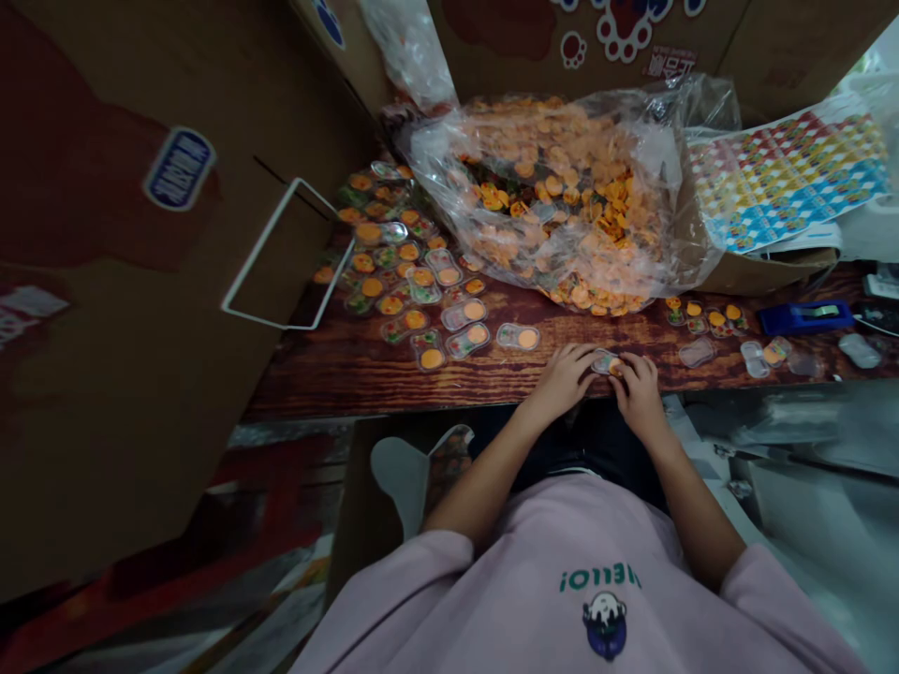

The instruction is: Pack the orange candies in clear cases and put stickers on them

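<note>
A small clear plastic case (605,362) with an orange disc at one end lies at the table's front edge. My left hand (564,379) pinches its left end between thumb and fingers. At its right end, by the orange disc, my right hand (638,388) has closed its thumb and fingertips on it. Left of my hands, a similar case (518,337) rests by itself on the wood-grain table (337,388). Beyond it, several more such cases (430,352) lie in a loose spread.
A large clear bag (554,197) full of orange pieces stands at the back. Colourful sticker sheets (793,178) top a carton at right, near a blue tape dispenser (804,316). A tall cardboard box (126,281) walls off the left. Empty clear cases (697,352) lie at right.
</note>
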Tool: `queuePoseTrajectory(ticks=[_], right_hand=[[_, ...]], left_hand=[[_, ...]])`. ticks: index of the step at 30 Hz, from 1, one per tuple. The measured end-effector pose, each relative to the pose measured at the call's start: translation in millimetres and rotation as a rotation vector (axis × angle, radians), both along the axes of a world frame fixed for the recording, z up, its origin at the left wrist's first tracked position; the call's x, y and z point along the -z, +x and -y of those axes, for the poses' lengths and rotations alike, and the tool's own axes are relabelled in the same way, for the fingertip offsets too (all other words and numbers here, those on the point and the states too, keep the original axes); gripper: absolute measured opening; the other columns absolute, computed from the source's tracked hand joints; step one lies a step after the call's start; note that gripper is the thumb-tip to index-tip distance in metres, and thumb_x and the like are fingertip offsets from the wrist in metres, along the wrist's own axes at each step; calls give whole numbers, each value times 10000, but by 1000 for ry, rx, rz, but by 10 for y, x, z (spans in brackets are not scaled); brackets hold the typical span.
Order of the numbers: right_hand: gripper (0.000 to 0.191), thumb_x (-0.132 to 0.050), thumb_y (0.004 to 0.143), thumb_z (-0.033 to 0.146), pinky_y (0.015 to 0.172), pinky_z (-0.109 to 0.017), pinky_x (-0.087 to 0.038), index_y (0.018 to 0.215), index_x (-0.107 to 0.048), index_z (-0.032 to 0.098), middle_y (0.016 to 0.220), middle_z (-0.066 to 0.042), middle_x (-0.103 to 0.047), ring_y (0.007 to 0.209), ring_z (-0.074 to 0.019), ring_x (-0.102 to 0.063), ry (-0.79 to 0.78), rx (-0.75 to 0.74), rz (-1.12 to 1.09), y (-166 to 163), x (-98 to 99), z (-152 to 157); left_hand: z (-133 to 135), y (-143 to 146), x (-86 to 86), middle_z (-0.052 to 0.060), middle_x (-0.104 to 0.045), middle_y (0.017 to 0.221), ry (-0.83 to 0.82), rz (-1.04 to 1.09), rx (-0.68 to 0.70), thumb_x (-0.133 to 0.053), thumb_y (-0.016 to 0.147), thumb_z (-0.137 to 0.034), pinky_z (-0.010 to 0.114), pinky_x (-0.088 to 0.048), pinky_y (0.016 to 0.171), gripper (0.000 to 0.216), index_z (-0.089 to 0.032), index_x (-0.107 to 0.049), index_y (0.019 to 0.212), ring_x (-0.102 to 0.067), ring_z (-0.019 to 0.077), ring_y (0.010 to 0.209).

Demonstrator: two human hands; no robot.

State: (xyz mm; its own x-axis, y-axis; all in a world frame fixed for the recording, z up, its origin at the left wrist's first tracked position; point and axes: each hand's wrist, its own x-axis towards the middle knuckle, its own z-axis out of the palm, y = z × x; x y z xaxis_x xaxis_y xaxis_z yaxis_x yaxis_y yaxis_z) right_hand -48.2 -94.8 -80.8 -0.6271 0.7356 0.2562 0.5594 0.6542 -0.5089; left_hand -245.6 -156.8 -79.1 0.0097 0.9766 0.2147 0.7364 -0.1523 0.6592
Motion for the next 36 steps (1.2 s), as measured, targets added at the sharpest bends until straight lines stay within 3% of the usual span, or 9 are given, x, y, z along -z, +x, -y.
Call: queuePoseTrajectory(ticks=[3,7,9,15,18,22,27,31,36], right_hand=[[323,-465,1054,276,1197,-603,-406,1315,-651,236,1444,-160,-621,1383,-302,-553,43,-58,23,36,33,50],[507,-446,1066,288,1276,-681,-241,1558,-454,164,1634,-193,-455,1569,-339,-359,67,-87,176,96,56,204],[608,-458,1061,313,1277,-681,-246,1620,-337,106,1683,-232,-352,1612,-366,-254,53,-86,229,115,65,277],[731,-499,1017,264,1287,-654,-271,1662,-209,79,1701,-254,-288,1608,-376,-259,32,-87,248,133,67,346],[766,-540,972,224,1287,-686,-225,1650,-231,46,1687,-278,-299,1602,-408,-259,40,-87,284,123,29,357],[712,-528,935,173,1282,-662,-251,1619,-349,86,1660,-238,-390,1582,-370,-329,11,-131,260,161,-69,276],[444,-468,953,147,1169,-565,-456,1346,-661,217,1424,-126,-679,1370,-275,-604,-151,-71,-26,320,-146,53],[330,-494,993,233,1074,-481,-543,1260,-688,233,1257,-112,-740,1190,-242,-683,-219,77,-230,341,-123,39],[348,-558,973,290,1060,-525,-527,1303,-653,231,1261,-129,-719,1166,-281,-648,-195,94,-172,229,-73,111]], left_hand=[[15,10,-18,137,-623,1479,11,-174,34,-536,1021,-217,512,-460,1144,321,-189,-671,1311,-530,297,1413],[139,161,10,189,-417,1653,18,-324,93,-458,1056,-269,507,-346,1245,524,-77,-458,1543,-350,301,1568],[187,220,31,203,-364,1678,-11,-343,96,-468,1053,-313,500,-306,1273,612,-49,-367,1595,-317,308,1584],[203,247,7,195,-291,1711,-47,-345,91,-534,1027,-419,546,-279,1278,643,-165,-402,1603,-295,341,1593],[173,253,-25,205,-361,1679,-28,-346,120,-556,1014,-474,573,-222,1298,680,-135,-415,1587,-281,342,1598],[84,311,-16,237,-439,1626,5,-311,150,-493,1037,-338,527,-279,1283,558,-58,-468,1518,-336,322,1577],[-15,414,22,204,-495,1593,21,-223,36,-493,1031,-278,502,-374,1221,439,-116,-541,1436,-441,317,1509],[-22,436,-7,185,-567,1513,8,-199,-37,-599,997,-334,529,-455,1115,443,-156,-578,1402,-498,354,1418],[-14,406,-24,164,-643,1423,19,-235,-20,-609,1000,-370,542,-479,1042,405,-189,-629,1362,-532,365,1350]])
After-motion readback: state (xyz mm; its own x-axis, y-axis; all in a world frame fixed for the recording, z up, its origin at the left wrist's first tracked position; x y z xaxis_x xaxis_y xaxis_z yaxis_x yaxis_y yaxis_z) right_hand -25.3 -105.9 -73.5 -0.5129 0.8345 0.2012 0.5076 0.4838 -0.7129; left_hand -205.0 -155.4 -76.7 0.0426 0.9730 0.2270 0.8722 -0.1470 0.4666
